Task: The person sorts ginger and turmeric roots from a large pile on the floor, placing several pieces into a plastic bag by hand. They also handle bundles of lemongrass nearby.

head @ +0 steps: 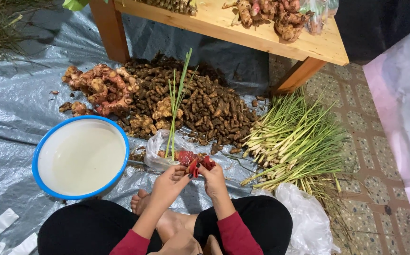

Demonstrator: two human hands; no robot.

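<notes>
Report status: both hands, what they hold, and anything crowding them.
Left hand and right hand together pinch a red band at a clear bag with green stalks. Blue-rimmed basin close left, lemongrass pile right.

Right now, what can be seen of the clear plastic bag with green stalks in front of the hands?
The clear thin plastic bag lies crumpled and open on the grey plastic sheet, between the blue-rimmed basin and the heap of small brown roots. Thin green stalks stand up out of it. Red pieces show at its mouth, where the left hand and right hand work.
</notes>
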